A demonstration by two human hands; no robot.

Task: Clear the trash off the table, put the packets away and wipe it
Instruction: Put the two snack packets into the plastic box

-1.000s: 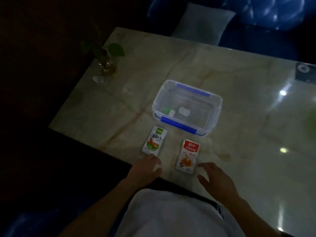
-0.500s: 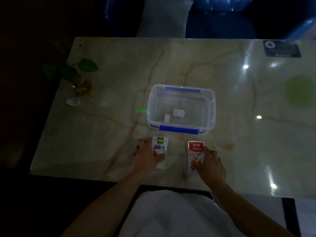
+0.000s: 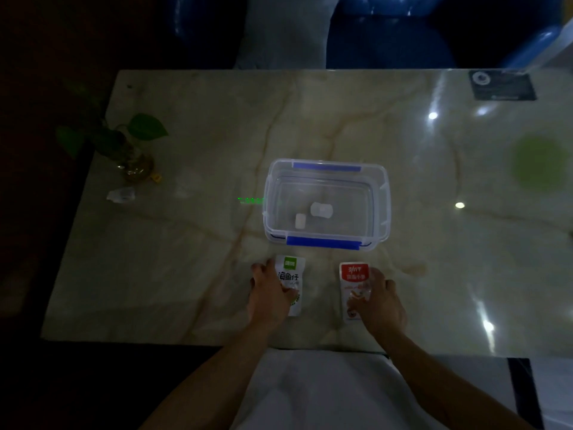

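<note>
Both hands on snack packets at the near edge of the marble surface [image 3: 192, 274], dim light.

Left hand [image 3: 269, 297] lies over the lower left of the green-labelled packet [image 3: 290, 274], fingers curled onto it, thumb across its face; looks like a grip, though the gloom makes it hard to be sure. Right hand [image 3: 380, 301] grips the red-labelled packet [image 3: 354, 276] from its right side, thumb on the face. Both packets lie flat, side by side, apart from each other, just in front of the clear plastic box [image 3: 383, 206] with blue clips. Box is open-topped, two small white pieces [image 3: 322, 210] inside. Crumpled wrapper [image 3: 121, 193] sits far left beside a potted plant [image 3: 133, 150]. Green smear [image 3: 538, 166] on the surface far right.
</note>
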